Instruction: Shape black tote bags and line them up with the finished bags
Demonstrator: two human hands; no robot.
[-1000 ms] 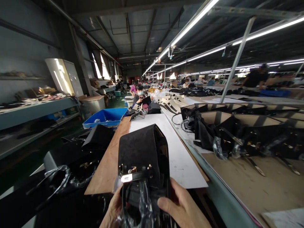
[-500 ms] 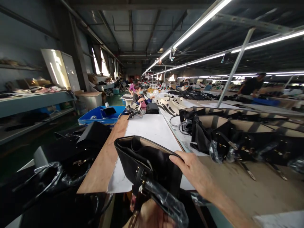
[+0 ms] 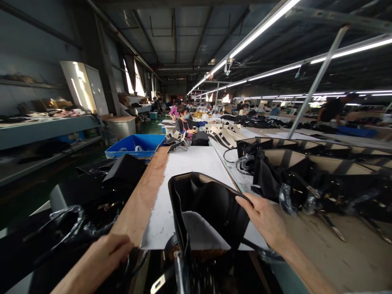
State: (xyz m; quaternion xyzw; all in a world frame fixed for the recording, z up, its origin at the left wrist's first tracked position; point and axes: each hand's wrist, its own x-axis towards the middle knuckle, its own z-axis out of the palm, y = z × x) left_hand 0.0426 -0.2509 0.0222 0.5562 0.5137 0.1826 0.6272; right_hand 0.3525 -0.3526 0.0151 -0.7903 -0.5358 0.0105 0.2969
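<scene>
An open black handbag (image 3: 214,204) stands at the near end of a white sheet (image 3: 192,163) on a wooden board (image 3: 143,200). Its mouth faces me and something pale shows inside. My right hand (image 3: 263,218) is closed on the bag's right rim. A strap with a metal buckle (image 3: 177,265) hangs from the bag's front. My left hand (image 3: 102,257) is low at the left by the board's near corner. Its fingers curl down over dark material that I cannot make out.
Black bags and plastic wrap (image 3: 88,196) are heaped to the left of the board. More black and tan bags (image 3: 306,171) lie along the belt on the right. A blue bin (image 3: 137,145) stands beyond the board, where a seated person (image 3: 185,124) works. Shelves (image 3: 45,130) line the left wall.
The bag was turned from upright in both hands to lying open towards me. My right hand moved to its rim. My left hand let go and moved down to the left.
</scene>
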